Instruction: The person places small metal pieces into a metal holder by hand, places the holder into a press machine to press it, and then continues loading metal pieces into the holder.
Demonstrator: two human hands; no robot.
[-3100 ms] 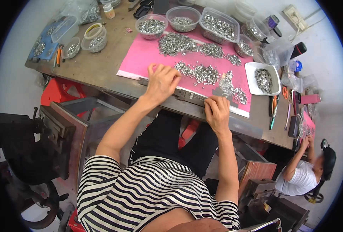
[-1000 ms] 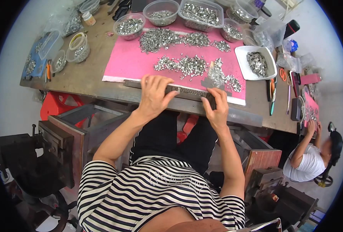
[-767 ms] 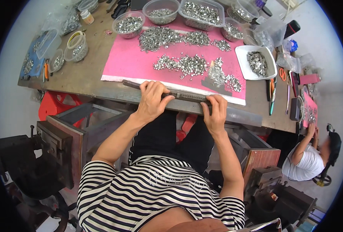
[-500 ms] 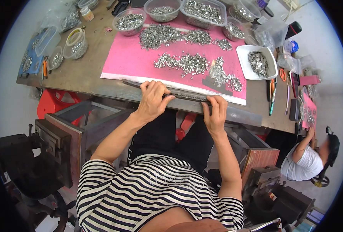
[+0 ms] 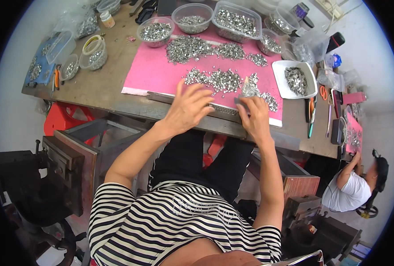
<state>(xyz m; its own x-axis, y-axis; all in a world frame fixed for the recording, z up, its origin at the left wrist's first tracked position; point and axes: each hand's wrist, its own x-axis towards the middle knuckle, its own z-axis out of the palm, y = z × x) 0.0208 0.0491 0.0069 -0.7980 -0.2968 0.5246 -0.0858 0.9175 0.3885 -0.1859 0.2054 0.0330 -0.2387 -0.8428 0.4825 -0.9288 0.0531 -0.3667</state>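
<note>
Along the near edge of the workbench lies a long dark metal bar (image 5: 223, 112) with a row of small pieces in its slot. Over its left part hovers my left hand (image 5: 189, 106), fingers spread and holding nothing. My right hand (image 5: 255, 114) is above the bar's right part, its thumb apart from its bent fingers. Those fingertips are at a flat grey metal strip (image 5: 238, 101) on the pink cloth (image 5: 148, 73); the hand hides most of the strip. Just beyond are heaps of small shiny metal pieces (image 5: 224, 81) and a pile of thin silvery pieces (image 5: 251, 86).
Clear tubs of metal pieces (image 5: 155, 32) line the back. A white tray (image 5: 282, 91) stands right, beside orange-handled pliers (image 5: 311, 108). At left are a small tub (image 5: 68, 71) and a blue mat (image 5: 39, 73). Another person (image 5: 350, 188) works at far right.
My left hand has let go of the bar and lifted with its fingers spreading. My right hand has left the bar's end and moved onto the grey strip. The view has shifted slightly.
</note>
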